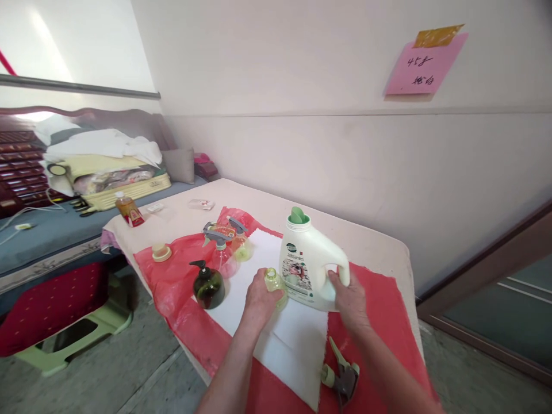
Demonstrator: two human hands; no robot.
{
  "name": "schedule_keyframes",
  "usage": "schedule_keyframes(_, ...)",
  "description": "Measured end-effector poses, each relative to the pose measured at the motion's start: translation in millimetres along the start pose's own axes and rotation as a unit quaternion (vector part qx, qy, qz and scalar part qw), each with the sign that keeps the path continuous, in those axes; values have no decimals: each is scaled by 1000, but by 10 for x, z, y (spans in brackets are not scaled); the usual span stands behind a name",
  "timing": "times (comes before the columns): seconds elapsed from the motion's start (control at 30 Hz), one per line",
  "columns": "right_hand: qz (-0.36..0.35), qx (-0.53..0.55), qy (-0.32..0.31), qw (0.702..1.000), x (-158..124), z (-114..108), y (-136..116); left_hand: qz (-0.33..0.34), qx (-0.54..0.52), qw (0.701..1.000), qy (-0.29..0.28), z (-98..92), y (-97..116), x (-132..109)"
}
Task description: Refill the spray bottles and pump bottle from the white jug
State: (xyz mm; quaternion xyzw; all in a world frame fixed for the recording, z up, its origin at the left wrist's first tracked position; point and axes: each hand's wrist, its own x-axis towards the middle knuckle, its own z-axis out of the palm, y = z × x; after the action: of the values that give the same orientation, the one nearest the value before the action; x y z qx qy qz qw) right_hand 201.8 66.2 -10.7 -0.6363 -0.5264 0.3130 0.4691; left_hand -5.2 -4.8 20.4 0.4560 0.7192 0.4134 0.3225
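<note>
My left hand (259,299) is wrapped round a small see-through yellow-green bottle (275,280) with no cap on its neck. Just to its right stands a large cream detergent jug (295,261) with a printed label and a green pouring spout at its uncapped mouth. My right hand (351,296) grips the jug's handle. The jug looks upright, and whether it touches the cloth I cannot tell. A grey and pale-green trigger spray head (342,376) lies near my right forearm. Left of the hands are a dark green pump bottle (209,287) and a pink spray bottle (224,259).
A white cloth (288,356) lies over red plastic sheeting (383,322) on the table. Another spray bottle (242,247), a cream cap (161,252) and a bottle of amber liquid (128,210) stand to the left. A red-covered stool (56,310) is beside the table; a wall rises behind.
</note>
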Motion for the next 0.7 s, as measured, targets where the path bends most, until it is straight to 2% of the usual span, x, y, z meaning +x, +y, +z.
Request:
schedule_keyframes(0.1, -19, -73, 23, 997, 65, -442, -154, 0, 13, 1000, -2, 44, -17, 6)
schedule_keyframes(0.23, -55, -176, 21, 983, 131, -1034, -369, 1, 27, 1000, 4, 83, -53, 59)
schedule_keyframes(0.3, -83, -264, 6, 961, 132, -1242, -451, 2, 31, 1000, 3, 72, -43, 80)
schedule_keyframes(0.37, -103, -366, -12, 925, 118, -1386, -523, -1, 35, 999, 18, 44, 8, 57)
schedule_keyframes(0.4, -106, -409, -22, 906, 108, -1440, -560, 2, 33, 999, 44, 32, 49, 18)
schedule_keyframes(0.47, -100, -471, -37, 876, 90, -1525, -638, 23, 5, 991, 131, 36, 149, -125)
schedule_keyframes(0.53, -93, -510, -44, 854, 77, -1587, -720, 58, -71, 969, 228, 108, 249, -338)
schedule_keyframes(0.57, -92, -522, -45, 847, 71, -1611, -762, 75, -125, 958, 246, 171, 292, -453)
schedule_keyframes(0.63, -101, -534, -39, 839, 62, -1640, -843, 76, -219, 952, 198, 327, 356, -653)
schedule_keyframes(0.7, -124, -536, -34, 834, 48, -1643, -918, -25, -297, 951, 81, 469, 396, -765)
